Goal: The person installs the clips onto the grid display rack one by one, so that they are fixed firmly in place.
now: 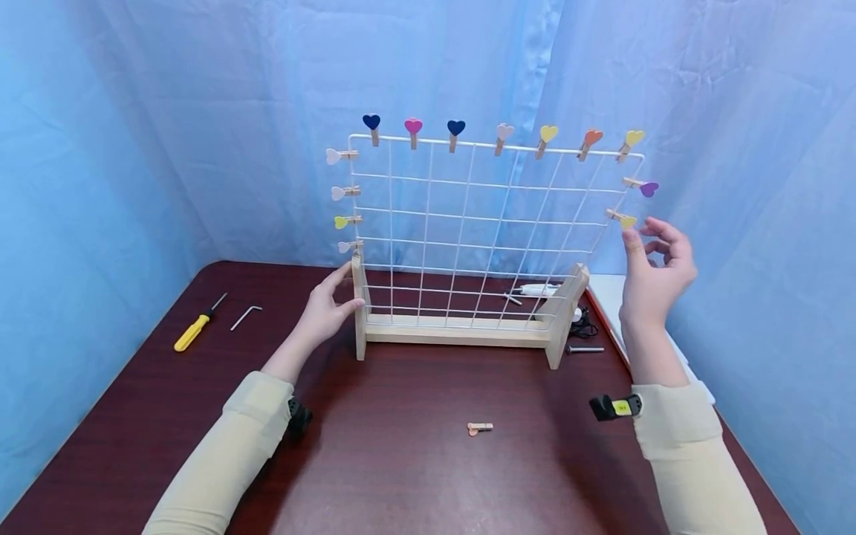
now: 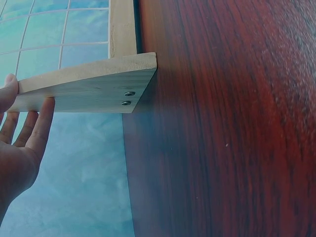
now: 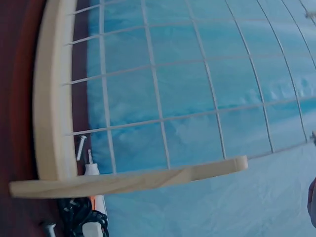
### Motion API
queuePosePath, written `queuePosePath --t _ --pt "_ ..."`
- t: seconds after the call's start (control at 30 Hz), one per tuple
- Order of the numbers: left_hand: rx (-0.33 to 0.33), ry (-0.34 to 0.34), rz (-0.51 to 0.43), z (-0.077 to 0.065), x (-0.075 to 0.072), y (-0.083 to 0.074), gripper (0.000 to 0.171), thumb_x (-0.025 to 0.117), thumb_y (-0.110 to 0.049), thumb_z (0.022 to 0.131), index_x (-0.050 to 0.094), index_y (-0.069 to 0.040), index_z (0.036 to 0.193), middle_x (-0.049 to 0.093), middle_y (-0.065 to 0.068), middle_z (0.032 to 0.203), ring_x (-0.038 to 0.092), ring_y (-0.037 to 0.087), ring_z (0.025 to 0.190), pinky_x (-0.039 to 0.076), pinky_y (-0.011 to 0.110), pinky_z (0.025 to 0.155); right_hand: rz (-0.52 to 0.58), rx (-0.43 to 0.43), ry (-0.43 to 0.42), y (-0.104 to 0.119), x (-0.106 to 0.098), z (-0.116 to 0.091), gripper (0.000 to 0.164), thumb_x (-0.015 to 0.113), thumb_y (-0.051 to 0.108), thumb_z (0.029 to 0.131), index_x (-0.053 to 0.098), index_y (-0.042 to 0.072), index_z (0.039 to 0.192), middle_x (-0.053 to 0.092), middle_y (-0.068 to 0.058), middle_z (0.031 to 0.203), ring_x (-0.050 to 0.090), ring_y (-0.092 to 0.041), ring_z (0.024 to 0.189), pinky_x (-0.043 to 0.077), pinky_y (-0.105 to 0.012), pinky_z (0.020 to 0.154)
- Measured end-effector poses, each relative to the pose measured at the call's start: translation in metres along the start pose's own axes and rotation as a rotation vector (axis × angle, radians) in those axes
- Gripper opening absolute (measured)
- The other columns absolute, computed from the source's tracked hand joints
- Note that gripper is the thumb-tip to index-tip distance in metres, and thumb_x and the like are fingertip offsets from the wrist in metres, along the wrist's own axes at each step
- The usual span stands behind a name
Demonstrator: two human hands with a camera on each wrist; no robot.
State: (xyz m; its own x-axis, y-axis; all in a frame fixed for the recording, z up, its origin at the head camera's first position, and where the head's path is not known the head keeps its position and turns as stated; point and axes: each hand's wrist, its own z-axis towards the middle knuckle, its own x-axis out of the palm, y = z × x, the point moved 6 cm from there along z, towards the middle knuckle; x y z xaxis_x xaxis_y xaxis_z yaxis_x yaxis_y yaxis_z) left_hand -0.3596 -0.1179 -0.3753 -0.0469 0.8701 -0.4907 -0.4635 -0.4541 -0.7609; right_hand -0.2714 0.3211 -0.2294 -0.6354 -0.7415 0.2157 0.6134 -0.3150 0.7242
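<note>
A white wire grid (image 1: 461, 219) stands upright in a pale wooden stand (image 1: 455, 336). Small wooden clothespins with coloured hearts line its top and both sides. My left hand (image 1: 324, 308) holds the stand's left side piece (image 2: 89, 84), thumb on one face and fingers on the other. At the grid's right edge, my right hand (image 1: 658, 267) is beside a clothespin with a yellow heart (image 1: 627, 222); thumb and index finger are apart around it. Just above is a clothespin with a purple heart (image 1: 649, 189). Only a sliver of the right hand shows in the right wrist view.
A loose clothespin with an orange heart (image 1: 479, 428) lies on the dark red table (image 1: 374, 461). To the left are a yellow screwdriver (image 1: 194, 331) and a hex key (image 1: 246, 318). A bolt (image 1: 585, 349), a black cable (image 3: 79, 217) and a white tool (image 1: 538, 290) lie by the stand's right end.
</note>
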Motion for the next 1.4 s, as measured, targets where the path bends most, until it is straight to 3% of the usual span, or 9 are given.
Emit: queuePosePath --t 0.13,0.27,0.37,0.6,0.77,0.93,1.13,1.27,1.4 --pt "0.004 0.005 0.009 0.0 0.001 0.0 0.071 0.066 -0.012 0.079 0.029 -0.01 0.14 0.046 0.014 0.129 0.046 0.026 0.115 0.052 0.039 0.072 -0.134 -0.109 0.232 0.003 0.007 -0.029 0.033 0.075 0.008 0.07 0.065 0.003 0.102 0.06 -0.005 0.091 0.048 -0.01 0.072 0.039 -0.015 0.056" --pt "0.012 0.002 0.021 0.0 0.0 0.0 0.071 0.066 -0.013 0.079 0.029 -0.01 0.14 0.046 0.014 0.129 0.047 0.027 0.115 0.052 0.04 0.073 -0.227 -0.226 0.574 -0.015 0.022 -0.073 0.04 0.075 0.003 0.068 0.065 0.008 0.106 0.059 -0.002 0.089 0.049 -0.009 0.072 0.041 -0.015 0.056" --pt "0.008 0.0 0.021 0.001 0.0 0.0 0.071 0.066 -0.013 0.079 0.029 -0.011 0.14 0.047 0.014 0.128 0.047 0.027 0.114 0.052 0.039 0.073 -0.295 -0.284 0.844 -0.033 0.034 -0.117 0.044 0.077 0.015 0.068 0.063 0.014 0.11 0.057 0.006 0.091 0.049 -0.009 0.074 0.043 -0.019 0.059" --pt "0.005 -0.005 0.017 0.001 0.0 -0.001 0.07 0.066 -0.01 0.08 0.029 -0.012 0.14 0.048 0.014 0.127 0.047 0.027 0.114 0.052 0.039 0.07 -0.284 -0.317 1.453 -0.066 0.052 -0.21 0.041 0.073 0.03 0.072 0.062 0.017 0.11 0.058 0.007 0.101 0.055 -0.012 0.081 0.047 -0.026 0.068" --pt "-0.003 0.0 0.013 0.001 0.001 -0.001 0.07 0.065 -0.01 0.08 0.029 -0.013 0.14 0.046 0.014 0.129 0.047 0.027 0.115 0.052 0.039 0.069 -0.334 -0.296 1.714 -0.077 0.054 -0.236 0.03 0.074 0.034 0.07 0.065 0.021 0.096 0.058 0.007 0.08 0.053 -0.009 0.068 0.04 -0.015 0.057" --pt "-0.01 0.004 0.003 0.002 0.001 0.0 0.07 0.065 -0.01 0.081 0.029 -0.013 0.14 0.047 0.014 0.129 0.047 0.027 0.115 0.052 0.039 0.07 -0.375 -0.265 1.815 -0.082 0.055 -0.242 0.023 0.075 0.033 0.068 0.063 0.023 0.084 0.056 0.012 0.068 0.052 -0.006 0.061 0.036 -0.011 0.053" --pt "-0.005 0.011 -0.008 0.003 0.001 0.0 0.07 0.065 -0.011 0.081 0.028 -0.013 0.14 0.046 0.014 0.13 0.046 0.028 0.116 0.052 0.039 0.071 -0.342 -0.214 1.816 -0.083 0.055 -0.24 0.017 0.075 0.03 0.069 0.063 0.022 0.079 0.053 0.017 0.063 0.046 0.004 0.056 0.038 -0.011 0.051" --pt "-0.003 0.013 0.006 0.002 0.001 -0.001 0.07 0.065 -0.011 0.081 0.027 -0.013 0.141 0.044 0.014 0.131 0.046 0.027 0.116 0.052 0.039 0.07 -0.274 -0.237 1.739 -0.074 0.053 -0.226 0.013 0.071 0.027 0.075 0.067 0.019 0.084 0.056 0.017 0.067 0.05 0.005 0.059 0.042 -0.011 0.053" --pt "-0.007 0.01 0.025 0.001 0.001 0.0 0.07 0.065 -0.012 0.081 0.028 -0.013 0.141 0.044 0.014 0.131 0.046 0.027 0.116 0.052 0.038 0.069 -0.258 -0.262 1.578 -0.057 0.047 -0.196 0.007 0.068 0.022 0.078 0.067 0.021 0.085 0.06 0.017 0.072 0.054 0.004 0.062 0.046 -0.014 0.055"
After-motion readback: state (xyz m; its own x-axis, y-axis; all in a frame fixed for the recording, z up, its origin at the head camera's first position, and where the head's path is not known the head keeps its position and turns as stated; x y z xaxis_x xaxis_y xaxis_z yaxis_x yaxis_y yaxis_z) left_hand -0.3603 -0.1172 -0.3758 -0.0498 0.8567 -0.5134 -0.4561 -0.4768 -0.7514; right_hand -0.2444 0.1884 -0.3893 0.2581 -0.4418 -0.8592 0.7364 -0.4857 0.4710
